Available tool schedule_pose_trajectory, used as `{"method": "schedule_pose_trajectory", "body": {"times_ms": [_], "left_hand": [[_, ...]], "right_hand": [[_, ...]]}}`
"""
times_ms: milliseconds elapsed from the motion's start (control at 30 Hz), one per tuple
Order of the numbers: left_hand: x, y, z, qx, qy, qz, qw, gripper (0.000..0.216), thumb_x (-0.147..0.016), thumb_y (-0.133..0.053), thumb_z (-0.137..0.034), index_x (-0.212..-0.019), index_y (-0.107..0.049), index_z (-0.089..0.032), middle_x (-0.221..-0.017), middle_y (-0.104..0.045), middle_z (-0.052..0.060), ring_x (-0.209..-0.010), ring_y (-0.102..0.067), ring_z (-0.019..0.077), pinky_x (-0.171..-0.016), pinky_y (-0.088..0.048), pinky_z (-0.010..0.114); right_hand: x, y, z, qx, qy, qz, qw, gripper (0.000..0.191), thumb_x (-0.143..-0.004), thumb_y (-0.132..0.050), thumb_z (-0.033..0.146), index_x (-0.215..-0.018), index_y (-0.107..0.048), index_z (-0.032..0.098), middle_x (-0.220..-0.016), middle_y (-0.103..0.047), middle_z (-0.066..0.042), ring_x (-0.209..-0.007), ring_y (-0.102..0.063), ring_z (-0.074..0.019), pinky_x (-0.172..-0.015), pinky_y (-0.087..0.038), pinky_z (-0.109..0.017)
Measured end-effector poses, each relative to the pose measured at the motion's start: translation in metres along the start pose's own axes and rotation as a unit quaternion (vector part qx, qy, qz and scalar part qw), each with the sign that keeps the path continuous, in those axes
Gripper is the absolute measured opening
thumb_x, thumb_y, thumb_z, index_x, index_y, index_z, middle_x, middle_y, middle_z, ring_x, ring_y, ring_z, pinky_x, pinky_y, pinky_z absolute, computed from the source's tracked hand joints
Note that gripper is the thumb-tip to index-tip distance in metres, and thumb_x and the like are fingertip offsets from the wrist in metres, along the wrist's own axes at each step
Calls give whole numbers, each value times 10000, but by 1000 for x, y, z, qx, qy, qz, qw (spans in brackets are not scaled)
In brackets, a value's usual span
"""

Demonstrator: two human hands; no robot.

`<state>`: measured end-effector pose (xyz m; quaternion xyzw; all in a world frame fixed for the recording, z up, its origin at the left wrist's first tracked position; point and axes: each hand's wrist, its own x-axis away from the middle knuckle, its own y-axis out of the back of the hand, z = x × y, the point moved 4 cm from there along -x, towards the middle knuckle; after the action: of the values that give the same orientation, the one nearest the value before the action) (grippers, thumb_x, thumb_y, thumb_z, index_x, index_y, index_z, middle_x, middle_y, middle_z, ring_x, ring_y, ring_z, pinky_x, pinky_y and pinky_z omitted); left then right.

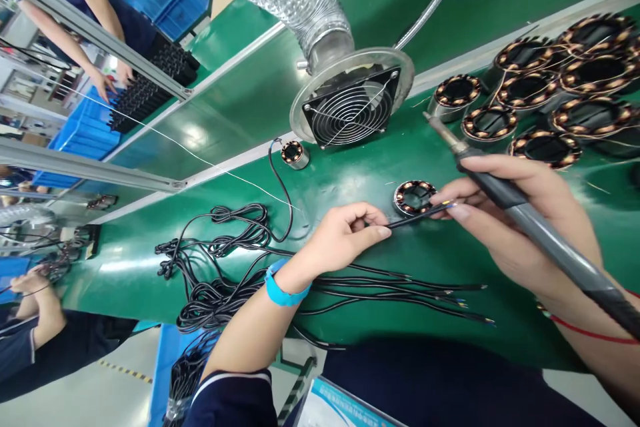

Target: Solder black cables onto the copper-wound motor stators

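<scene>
My left hand (350, 233) is closed in a pinch on a black cable (413, 218) near its stripped end. At that end, the fingertips of my right hand (520, 227) pinch the thin coloured wires (449, 205). A soldering iron (530, 213) also rests in my right hand, its tip pointing up and left, away from the wires. Just behind the cable end, a motor stator (414, 197) with copper windings sits on the green bench (350, 310); my right fingertips partly overlap its edge.
Several wound stators (530, 87) crowd the right back. A fume extractor fan (350, 110) hangs at the back, with a smaller stator (295, 155) wired to a cable beside it. Coiled black cables (220, 293) lie left. Co-workers' hands (107, 80) show beyond the frame and at far left.
</scene>
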<state>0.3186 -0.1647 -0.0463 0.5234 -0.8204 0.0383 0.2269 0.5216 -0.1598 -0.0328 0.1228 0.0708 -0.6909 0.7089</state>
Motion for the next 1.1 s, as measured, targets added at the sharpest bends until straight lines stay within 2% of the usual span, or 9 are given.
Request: {"method": "schedule_pose_trajectory", "body": {"times_ms": [100,233,400,533,633,800,900,1033,1100], "left_hand": [[-1,-1,0,-4,6,-8,1000,362,-796,-724,-502,-858,-637,-156,-624,-471,-60,-552,-351,65,-533,-269,235],[-1,-3,-3,2,-4,-10,1000,345,-793,-743,-472,-857,-620,-157,-656,-490,-55,-559,-350,63,-531,-282,228],[2,-9,-16,-4,-79,8,997,346,-971,-515,-462,-866,-642,-158,-853,-627,40,-745,-537,115,-705,-445,262],[5,-13,-21,-71,-100,17,992,390,-1007,-471,-414,-786,-662,-155,-813,-612,38,-800,-579,136,-806,-486,287],[6,-14,-22,-74,-102,15,992,365,-1011,-485,-363,-775,-669,-154,-820,-628,33,-812,-594,131,-842,-499,284],[8,-18,-24,-51,-121,30,991,301,-988,-516,-300,-748,-629,-156,-812,-630,22,-797,-565,124,-811,-476,270],[9,-19,-21,-17,-96,47,994,323,-988,-520,-354,-729,-560,-166,-707,-540,-10,-714,-495,116,-736,-425,274],[10,-28,-17,146,-23,166,975,432,-921,-588,-599,-836,-552,-177,-680,-580,-8,-650,-538,118,-673,-417,278],[10,-28,-18,201,1,164,966,472,-837,-681,-628,-817,-541,-177,-640,-556,-27,-597,-508,96,-611,-388,253]], "right_hand": [[-1,-1,-1,-66,-15,10,998,290,-860,-726,214,-1119,-603,253,-861,-742,8,-759,-745,-152,-684,-652,-239],[-2,0,-2,-34,4,8,999,301,-864,-724,201,-1142,-625,255,-855,-742,9,-806,-739,-133,-785,-630,-226],[3,-11,-5,-49,-36,91,994,268,-905,-681,260,-1152,-577,251,-819,-719,22,-638,-679,-105,-599,-598,-198],[10,-17,-6,-23,-43,118,992,354,-914,-698,353,-1218,-539,265,-914,-711,2,-695,-692,-119,-680,-642,-256],[13,-18,-4,6,-14,137,990,344,-948,-650,336,-1261,-521,273,-973,-708,-13,-750,-713,-134,-734,-652,-274],[12,-19,6,83,93,123,984,370,-953,-608,198,-1292,-514,310,-929,-698,20,-773,-715,-130,-748,-634,-252],[14,-21,13,105,123,88,983,384,-939,-623,168,-1274,-536,332,-901,-688,29,-775,-709,-147,-749,-631,-289],[20,-24,19,85,118,64,987,405,-936,-628,159,-1273,-535,362,-869,-691,38,-744,-711,-168,-777,-633,-360],[21,-25,19,87,108,62,988,401,-943,-627,177,-1280,-527,371,-858,-697,38,-779,-722,-184,-813,-629,-390]]}}
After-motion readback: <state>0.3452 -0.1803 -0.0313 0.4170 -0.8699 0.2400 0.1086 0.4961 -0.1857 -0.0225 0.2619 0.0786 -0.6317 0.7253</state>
